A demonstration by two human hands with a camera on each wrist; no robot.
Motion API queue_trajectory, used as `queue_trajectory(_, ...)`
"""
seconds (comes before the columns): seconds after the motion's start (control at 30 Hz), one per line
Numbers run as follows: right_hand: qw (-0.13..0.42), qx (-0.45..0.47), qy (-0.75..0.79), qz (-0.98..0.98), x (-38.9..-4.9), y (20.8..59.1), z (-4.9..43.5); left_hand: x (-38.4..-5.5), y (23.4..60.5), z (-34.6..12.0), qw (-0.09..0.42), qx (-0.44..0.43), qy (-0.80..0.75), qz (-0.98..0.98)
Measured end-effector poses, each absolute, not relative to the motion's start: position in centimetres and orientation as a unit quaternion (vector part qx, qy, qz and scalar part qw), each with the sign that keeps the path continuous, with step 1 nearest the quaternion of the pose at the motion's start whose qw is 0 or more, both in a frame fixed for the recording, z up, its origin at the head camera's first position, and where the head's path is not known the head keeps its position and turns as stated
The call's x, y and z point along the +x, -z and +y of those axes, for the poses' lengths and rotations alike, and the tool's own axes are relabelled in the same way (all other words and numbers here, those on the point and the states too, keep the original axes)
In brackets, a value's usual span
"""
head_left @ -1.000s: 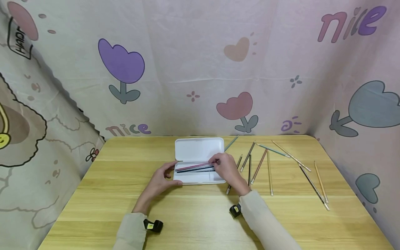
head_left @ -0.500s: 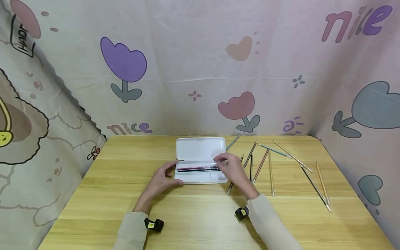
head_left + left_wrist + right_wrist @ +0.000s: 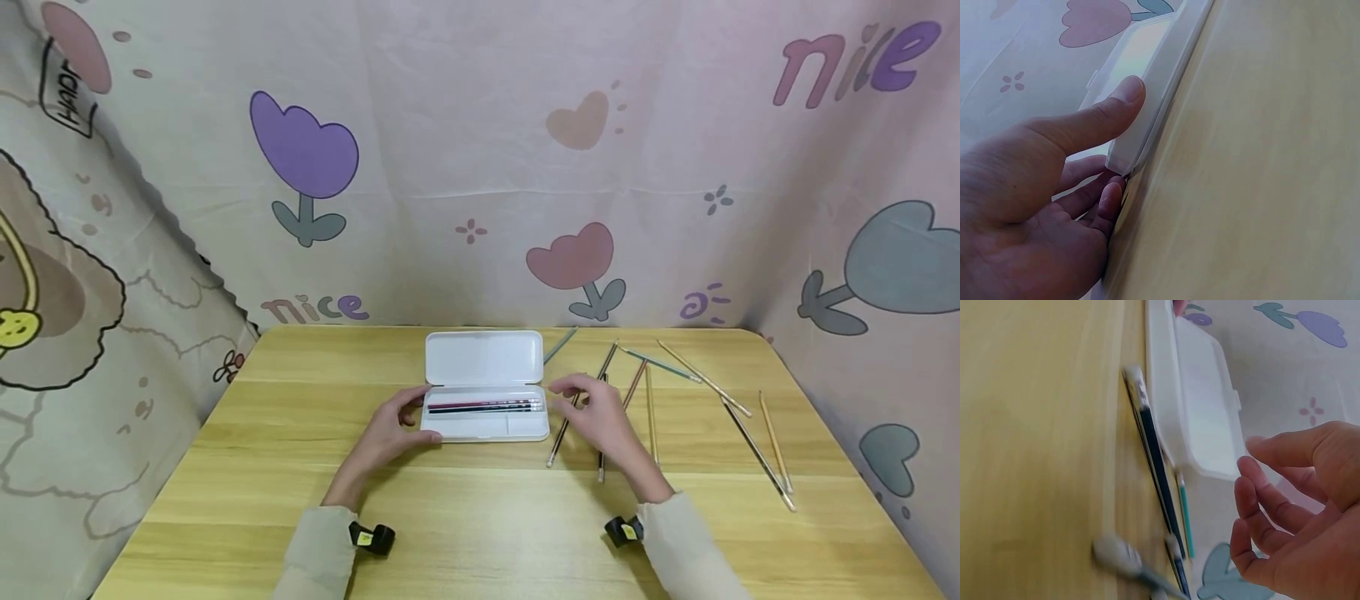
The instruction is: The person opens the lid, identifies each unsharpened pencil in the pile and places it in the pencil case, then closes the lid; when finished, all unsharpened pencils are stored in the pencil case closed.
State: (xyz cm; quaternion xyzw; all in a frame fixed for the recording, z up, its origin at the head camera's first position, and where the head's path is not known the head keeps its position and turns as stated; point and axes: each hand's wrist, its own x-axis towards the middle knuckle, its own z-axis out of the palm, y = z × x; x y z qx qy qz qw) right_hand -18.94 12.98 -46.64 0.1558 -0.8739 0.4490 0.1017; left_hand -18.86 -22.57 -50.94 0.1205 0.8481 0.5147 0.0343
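Note:
A white pencil case (image 3: pixel 465 430) lies on the table, its hinged lid (image 3: pixel 483 358) raised toward the back. Several pencils (image 3: pixel 480 407), red and black, lie side by side in its long rear compartment. My left hand (image 3: pixel 386 435) grips the case's left end, with the thumb (image 3: pixel 1104 122) on the front wall and the other fingers round the end. Just off the case's right end, my right hand (image 3: pixel 602 421) hovers with loosely bent fingers and nothing in them. Beneath it a black pencil (image 3: pixel 558 443) and another dark pencil (image 3: pixel 601 468) lie on the table.
Right of the case, several pencils are scattered: a yellow one (image 3: pixel 651 408), a green one (image 3: pixel 667 367), a black one (image 3: pixel 757 452). Another green pencil (image 3: pixel 559 345) lies behind the case. A patterned cloth (image 3: pixel 450 167) hangs along the table's back edge.
My right hand has let go of the pencils, now lying flat in the case, and moved right, away from it. The left hand still holds the case's left end.

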Motion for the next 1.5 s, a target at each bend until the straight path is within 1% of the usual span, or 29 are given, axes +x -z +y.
queue_trajectory(0.5,0.134,0.092,-0.429,-0.889,-16.0,46.0,18.8,-19.2,51.0,-22.3,0.039,0.126,-0.512,0.849)
queue_trajectory(0.77,0.148,0.045,-0.398,-0.904,-15.8,46.3,21.8,-19.0,51.2,-22.4,0.039,0.121,-0.512,0.849)
queue_trajectory(0.87,0.122,0.033,-0.381,-0.916,-16.0,46.7,23.0,-18.8,51.1,-22.4,0.037,0.118,-0.511,0.85)
queue_trajectory(1.03,0.035,0.006,-0.341,-0.94,-16.0,47.2,24.5,-18.8,50.9,-22.5,0.036,0.116,-0.511,0.851)
queue_trajectory(1.13,-0.002,-0.007,-0.327,-0.945,-16.0,47.3,24.9,-18.7,50.8,-22.5,0.04,0.113,-0.51,0.852)
queue_trajectory(1.2,-0.013,-0.011,-0.322,-0.946,-16.0,47.3,24.9,-18.8,50.8,-22.5,0.041,0.111,-0.512,0.851)
queue_trajectory(1.4,-0.01,-0.009,-0.313,-0.95,-16.0,47.2,24.6,-18.9,50.9,-22.6,0.036,0.117,-0.518,0.847)
queue_trajectory(1.5,-0.019,-0.016,-0.309,-0.951,-16.0,47.2,24.6,-18.9,50.9,-22.6,0.035,0.12,-0.516,0.847)
